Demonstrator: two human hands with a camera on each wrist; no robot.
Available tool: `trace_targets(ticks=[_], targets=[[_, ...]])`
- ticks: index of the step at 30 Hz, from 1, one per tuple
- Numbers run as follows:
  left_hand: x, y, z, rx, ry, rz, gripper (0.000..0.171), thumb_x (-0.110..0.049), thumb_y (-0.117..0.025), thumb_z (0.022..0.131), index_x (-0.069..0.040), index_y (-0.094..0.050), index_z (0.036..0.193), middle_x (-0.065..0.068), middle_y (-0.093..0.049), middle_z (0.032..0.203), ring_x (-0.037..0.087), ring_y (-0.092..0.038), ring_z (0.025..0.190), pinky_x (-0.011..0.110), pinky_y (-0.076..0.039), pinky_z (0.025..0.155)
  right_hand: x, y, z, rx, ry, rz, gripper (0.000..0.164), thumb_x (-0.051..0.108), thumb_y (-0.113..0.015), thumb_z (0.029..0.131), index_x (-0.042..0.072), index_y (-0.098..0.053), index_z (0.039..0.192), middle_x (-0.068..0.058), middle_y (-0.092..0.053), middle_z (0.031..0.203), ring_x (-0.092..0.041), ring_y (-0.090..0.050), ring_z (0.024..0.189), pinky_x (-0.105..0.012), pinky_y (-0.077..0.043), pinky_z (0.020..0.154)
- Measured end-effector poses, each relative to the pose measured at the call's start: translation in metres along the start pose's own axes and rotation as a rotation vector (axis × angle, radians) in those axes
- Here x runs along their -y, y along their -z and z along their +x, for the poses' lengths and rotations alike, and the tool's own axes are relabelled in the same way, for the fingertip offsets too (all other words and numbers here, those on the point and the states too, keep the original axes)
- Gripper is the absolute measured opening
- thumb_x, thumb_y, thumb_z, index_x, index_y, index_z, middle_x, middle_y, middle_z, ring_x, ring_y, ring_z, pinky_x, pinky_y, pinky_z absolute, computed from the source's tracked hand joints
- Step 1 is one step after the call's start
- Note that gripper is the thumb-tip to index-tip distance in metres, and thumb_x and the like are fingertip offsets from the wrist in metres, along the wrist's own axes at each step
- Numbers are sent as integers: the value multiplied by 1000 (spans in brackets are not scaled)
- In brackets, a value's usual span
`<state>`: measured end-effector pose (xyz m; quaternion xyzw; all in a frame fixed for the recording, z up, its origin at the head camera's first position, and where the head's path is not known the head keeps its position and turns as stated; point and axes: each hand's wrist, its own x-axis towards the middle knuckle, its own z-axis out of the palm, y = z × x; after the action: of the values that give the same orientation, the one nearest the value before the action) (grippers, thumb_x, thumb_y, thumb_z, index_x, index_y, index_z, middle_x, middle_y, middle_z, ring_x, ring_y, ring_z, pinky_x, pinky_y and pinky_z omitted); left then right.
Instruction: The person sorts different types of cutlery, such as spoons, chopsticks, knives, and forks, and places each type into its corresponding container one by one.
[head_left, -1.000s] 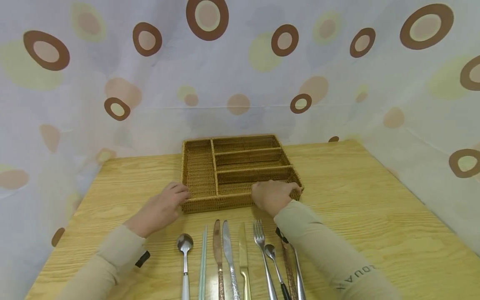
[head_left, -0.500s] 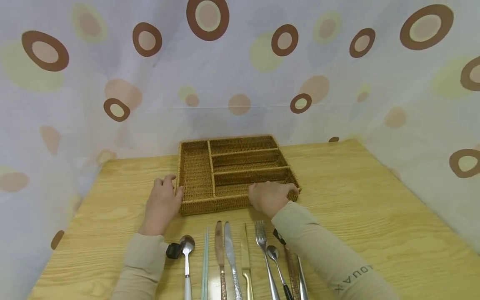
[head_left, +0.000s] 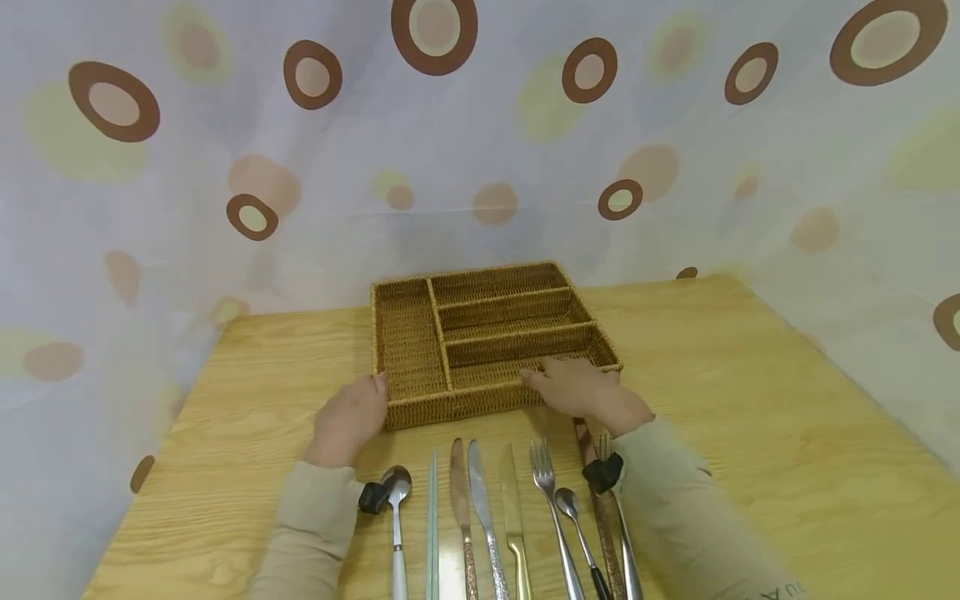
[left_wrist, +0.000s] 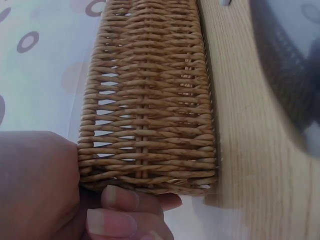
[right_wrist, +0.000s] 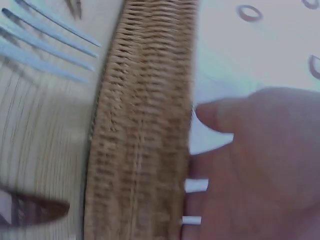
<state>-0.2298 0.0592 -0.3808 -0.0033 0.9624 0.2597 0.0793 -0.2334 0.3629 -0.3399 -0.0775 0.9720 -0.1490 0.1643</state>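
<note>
A brown wicker cutlery tray (head_left: pixel 457 407) with several compartments stands at the back of the table, its compartments bare. My left hand (head_left: pixel 348 421) grips its front left corner. In the left wrist view the fingertips (left_wrist: pixel 117 225) curl round the corner of the woven wall (left_wrist: pixel 145 100). Over the front right part of the tray lies my right hand (head_left: pixel 588 393), palm down. Its fingers extend across the front rim in the right wrist view, with the thumb (right_wrist: pixel 215 116) held apart from them.
A row of cutlery lies before the tray: a white-handled spoon (head_left: pixel 397 483), pale green chopsticks (head_left: pixel 432 525), several knives including a gold one (head_left: pixel 513 508), a fork (head_left: pixel 543 471), a small black-handled spoon (head_left: pixel 567 504), a copper knife (head_left: pixel 609 533) and another fork (head_left: pixel 628 550). A patterned cloth (head_left: pixel 337 167) hangs behind.
My left hand has gone from beside the tray's left edge to a grip on its front left corner. My right hand has loosened at the front right, its fingers now straighter and wrist further right.
</note>
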Motion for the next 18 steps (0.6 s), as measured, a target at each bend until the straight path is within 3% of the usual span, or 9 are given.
trace_targets(ticks=[4, 8, 13, 16, 18], targets=[[-3, -1, -1, 1, -4, -4, 51, -37, -17, 108, -12, -48, 76, 4, -40, 64, 21, -46, 59, 39, -46, 58, -21, 4, -12, -44, 177, 164, 60, 39, -36, 108, -5, -32, 150, -28, -40, 151, -48, -37, 140, -64, -34, 111], [-2, -1, -1, 3, -1, -21, 51, -37, -16, 108, -12, -48, 78, 5, -41, 67, 23, -49, 63, 42, -48, 65, -32, 4, -26, -138, 245, 273, 52, 33, -41, 107, -1, -38, 146, -24, -47, 145, -42, -47, 132, -59, -43, 103], [0, 0, 0, -10, -14, -45, 54, -38, -15, 108, -7, -55, 88, 16, -59, 85, 30, -61, 84, 52, -51, 82, -43, 4, -52, -276, 257, 344, 43, 27, -44, 106, 1, -45, 140, -21, -51, 142, -38, -51, 129, -57, -46, 101], [2, 0, 0, 0, -21, -67, 56, -40, -15, 108, -5, -56, 92, 18, -60, 89, 31, -61, 84, 50, -52, 79, -53, 1, -69, -305, 232, 330, 35, 25, -46, 106, 2, -54, 132, -17, -61, 130, -32, -60, 114, -49, -53, 90], [3, 0, 0, 7, -22, -83, 56, -41, -15, 108, -6, -54, 91, 15, -56, 83, 28, -58, 76, 45, -51, 72, -60, -3, -79, -263, 204, 307, 31, 25, -49, 105, 3, -60, 124, -13, -67, 114, -25, -64, 95, -39, -55, 77]])
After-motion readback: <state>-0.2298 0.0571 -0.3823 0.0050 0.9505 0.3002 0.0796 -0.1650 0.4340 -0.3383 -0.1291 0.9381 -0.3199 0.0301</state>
